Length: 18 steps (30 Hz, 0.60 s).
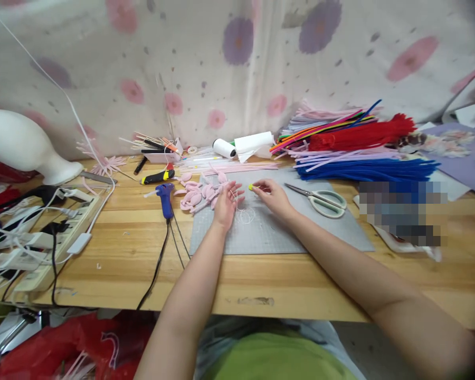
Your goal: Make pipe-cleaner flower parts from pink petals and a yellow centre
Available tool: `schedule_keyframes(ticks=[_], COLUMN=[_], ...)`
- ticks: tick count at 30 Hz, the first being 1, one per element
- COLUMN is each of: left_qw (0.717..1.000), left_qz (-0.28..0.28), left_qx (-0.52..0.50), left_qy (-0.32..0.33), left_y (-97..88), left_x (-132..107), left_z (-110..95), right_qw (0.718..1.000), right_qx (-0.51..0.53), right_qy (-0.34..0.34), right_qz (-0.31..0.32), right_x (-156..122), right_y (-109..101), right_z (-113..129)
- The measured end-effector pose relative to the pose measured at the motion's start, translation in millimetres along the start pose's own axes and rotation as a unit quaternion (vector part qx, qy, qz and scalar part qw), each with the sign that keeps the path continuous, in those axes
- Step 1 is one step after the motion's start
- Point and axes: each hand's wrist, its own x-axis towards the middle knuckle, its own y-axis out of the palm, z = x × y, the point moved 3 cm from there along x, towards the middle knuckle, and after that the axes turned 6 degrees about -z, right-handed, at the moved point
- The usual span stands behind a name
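My left hand [226,201] rests on the grey cutting mat [269,232] with fingers spread, touching a bunch of pink pipe-cleaner petals [200,194] and a thin white thread [245,214] that loops on the mat. My right hand [272,196] pinches a small yellow piece [251,187] between thumb and fingers, just right of the left hand. The two hands are a few centimetres apart above the mat's far half.
Scissors [320,200] lie right of my right hand. A blue glue gun [165,198] with its cable sits left of the mat. Stacks of coloured pipe cleaners [360,148] fill the back right. A power strip [43,237] and white mannequin head [19,142] stand at left.
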Motion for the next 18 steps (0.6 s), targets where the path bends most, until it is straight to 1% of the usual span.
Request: schedule_keyframes(ticks=[2,4,7,10,14,18], left_qw=[0.999,0.998,0.995,0.992,0.992,0.991], left_qz=[0.036,0.063,0.098,0.121,0.103,0.077], left_qx=[-0.013,-0.005,0.011,0.03,0.075,0.088], left_qy=[-0.001,0.001,-0.005,-0.007,0.008,0.061], left_y=[4.1,7.8,13.0,17.4,16.2,8.3], left_x=[-8,-16,-26,-30,-26,-19], left_z=[-2,-3,0,6,14,17], right_qw=[1.0,0.999,0.994,0.989,0.976,0.948], right_qx=[0.021,0.045,0.081,0.105,0.174,0.257], right_qy=[0.015,0.023,0.03,0.052,0.079,0.14], right_qz=[-0.006,0.008,0.066,0.088,0.105,0.128], right_x=[-9,-15,-21,-24,-26,-25], right_y=[-4,-2,10,21,23,17], right_z=[3,7,12,12,9,5])
